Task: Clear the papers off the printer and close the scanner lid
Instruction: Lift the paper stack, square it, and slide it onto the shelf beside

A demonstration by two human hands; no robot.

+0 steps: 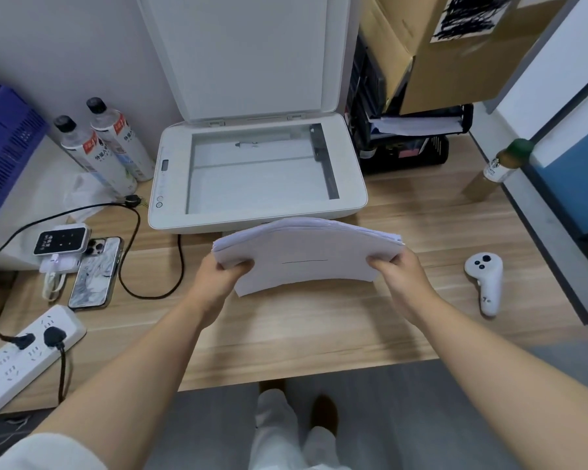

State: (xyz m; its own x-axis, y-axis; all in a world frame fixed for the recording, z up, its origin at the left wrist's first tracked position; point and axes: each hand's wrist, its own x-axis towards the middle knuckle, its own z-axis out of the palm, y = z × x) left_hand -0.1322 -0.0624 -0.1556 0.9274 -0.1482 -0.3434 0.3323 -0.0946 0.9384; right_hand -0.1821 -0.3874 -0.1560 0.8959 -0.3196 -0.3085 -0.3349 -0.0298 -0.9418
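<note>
A thick stack of white papers [306,256] hangs in the air just in front of the printer [170,184], above the wooden desk. My left hand [218,276] grips its left edge and my right hand [401,279] grips its right edge. The stack sags and curves between them. The white printer sits at the back of the desk with its scanner lid [248,52] raised upright against the wall. The scanner glass [258,171] is bare.
Two bottles [106,147] stand left of the printer. A phone [95,273], a small black device, a black cable [150,293] and a power strip [24,354] lie on the left. A white controller [486,279] lies on the right. Cardboard boxes [455,52] and a black rack stand behind right.
</note>
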